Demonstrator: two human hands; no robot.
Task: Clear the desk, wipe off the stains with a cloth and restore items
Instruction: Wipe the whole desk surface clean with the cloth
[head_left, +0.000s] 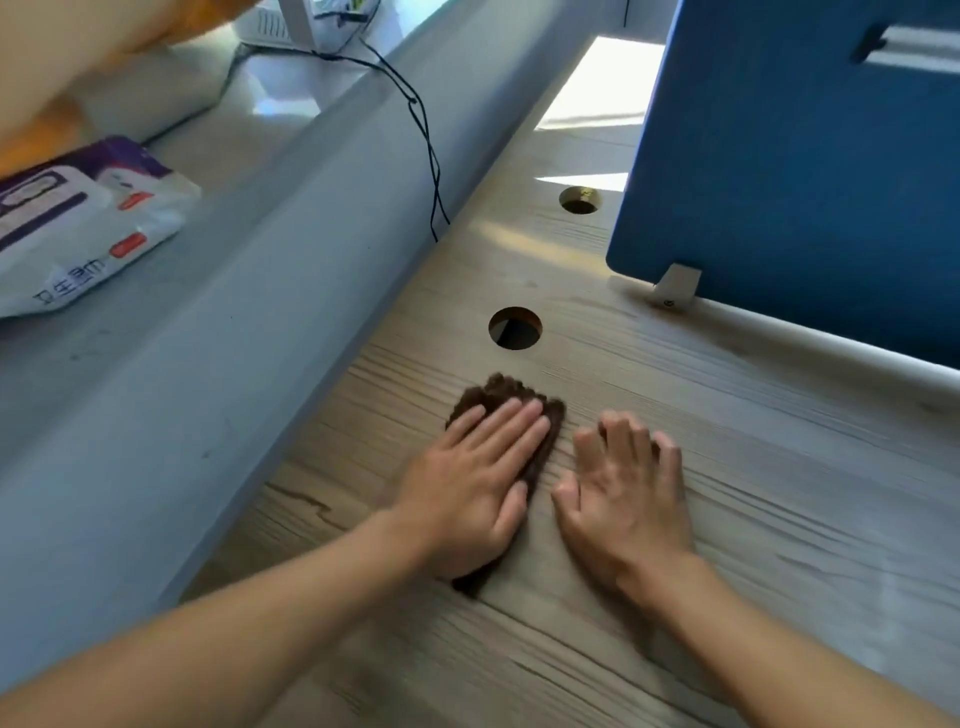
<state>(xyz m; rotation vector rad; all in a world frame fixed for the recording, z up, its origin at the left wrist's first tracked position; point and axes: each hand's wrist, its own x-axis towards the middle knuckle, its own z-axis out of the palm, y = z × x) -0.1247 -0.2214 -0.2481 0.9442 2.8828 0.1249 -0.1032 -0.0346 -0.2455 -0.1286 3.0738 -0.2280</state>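
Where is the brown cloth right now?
Head view: the brown fuzzy cloth lies on the wooden desk under the left hand, below the nearer round cable hole and left of the right hand.

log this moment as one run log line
phase: wipe desk | left hand: pressed flat on brown cloth | right hand: on desk beside cloth, holds nothing

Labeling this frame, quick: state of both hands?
Left hand: open, fingers flat, pressing the brown cloth onto the desk.
Right hand: open, resting on the desk, holding nothing.
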